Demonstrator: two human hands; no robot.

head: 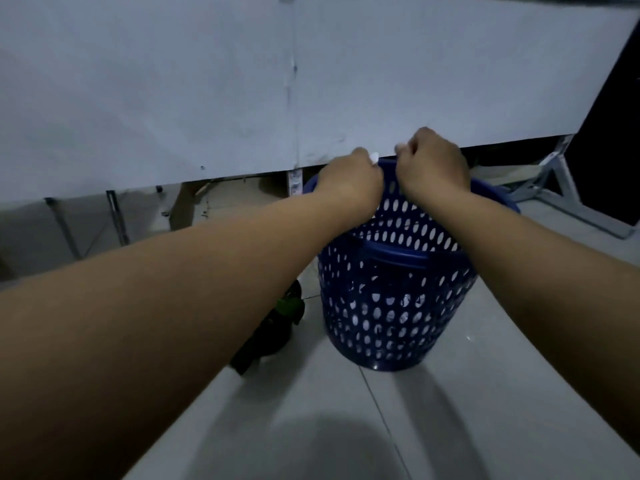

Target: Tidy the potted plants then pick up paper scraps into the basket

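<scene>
A blue perforated plastic basket [391, 306] stands on the tiled floor in the middle of the view, with white paper scraps showing through the holes near its bottom. Both my arms reach over its rim. My left hand [349, 178] is closed with a small white paper scrap [374, 157] at its fingertips, above the far rim. My right hand [433, 164] is also closed, a bit of white paper scrap [400, 147] peeking out at its fingers. A dark potted plant [277, 327] with green leaves sits left of the basket, partly hidden by my left forearm.
A large white board [207, 81] stands just behind the basket, held by metal supports [561, 188] at the right and thin legs at the left. A dark panel [609, 150] fills the right edge. Grey floor tiles [346, 427] stretch toward me.
</scene>
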